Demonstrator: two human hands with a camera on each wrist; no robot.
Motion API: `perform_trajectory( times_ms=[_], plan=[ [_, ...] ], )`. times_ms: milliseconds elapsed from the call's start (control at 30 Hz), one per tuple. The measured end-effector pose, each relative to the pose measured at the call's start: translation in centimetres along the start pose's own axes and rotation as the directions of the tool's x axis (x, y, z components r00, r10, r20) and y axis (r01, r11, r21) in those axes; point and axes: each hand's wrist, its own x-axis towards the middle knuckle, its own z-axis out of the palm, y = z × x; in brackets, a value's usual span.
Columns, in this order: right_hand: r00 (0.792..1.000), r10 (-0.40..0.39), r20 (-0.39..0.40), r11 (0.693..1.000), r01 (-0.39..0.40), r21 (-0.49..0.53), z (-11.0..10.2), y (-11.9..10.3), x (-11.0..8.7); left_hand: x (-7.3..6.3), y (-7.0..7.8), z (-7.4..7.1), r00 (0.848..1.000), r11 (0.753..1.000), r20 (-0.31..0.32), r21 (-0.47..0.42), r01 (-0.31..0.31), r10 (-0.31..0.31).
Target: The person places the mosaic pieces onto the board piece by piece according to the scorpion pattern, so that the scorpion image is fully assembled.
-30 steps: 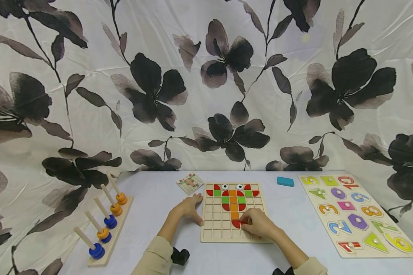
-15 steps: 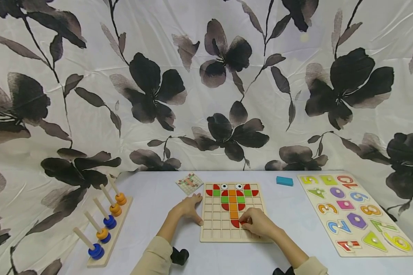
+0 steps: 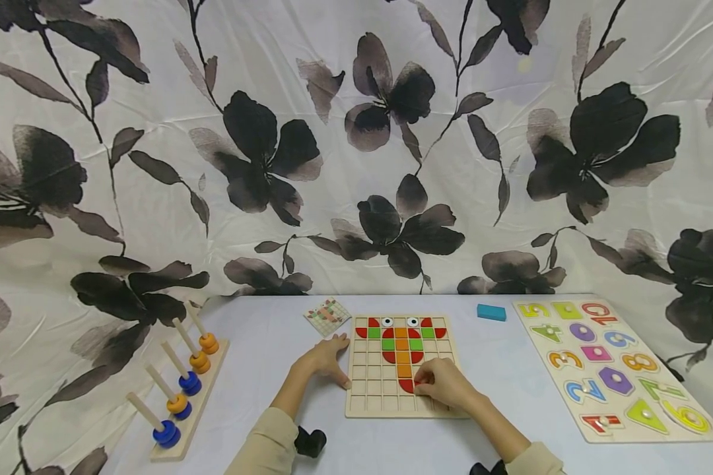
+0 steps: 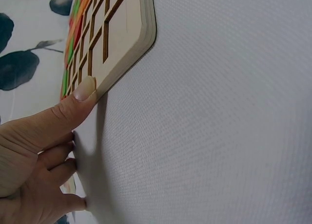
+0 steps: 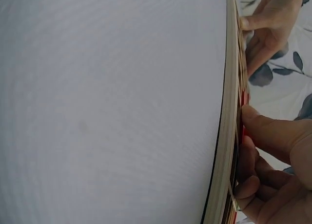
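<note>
A square wooden grid board (image 3: 365, 402) lies on the table with red, green and orange pieces and two eye pieces set in its cells. My left hand (image 3: 328, 359) is spread at the board's left side; in the left wrist view its thumb (image 4: 85, 89) rests on the board's edge. Over the lower middle cells, my right hand (image 3: 445, 382) pinches a small red piece (image 5: 244, 132) between thumb and fingers. That piece is mostly hidden by the fingers. Just left of it a red quarter-round piece (image 3: 407, 386) sits below the orange column.
A pattern card (image 3: 327, 316) lies behind the board's left corner. To the left stands a peg rack (image 3: 190, 415) with blue and orange rings. A blue block (image 3: 491, 313) sits at the back right, beside a number and shape puzzle (image 3: 576, 412).
Both hands stay almost in place. The right fingers shift very slightly over the same red piece.
</note>
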Motion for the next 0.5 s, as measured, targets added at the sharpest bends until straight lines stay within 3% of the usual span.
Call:
perform_trajectory(
  times_ms=[500],
  plan=[
    [0.999, 0.025, 0.023, 1.0, -0.025, 0.015, -0.46, -0.12, -0.39, 0.19, -0.17, 0.14, 1.0, 1.0, -0.002, -0.003, 0.0, 0.0]
  ],
)
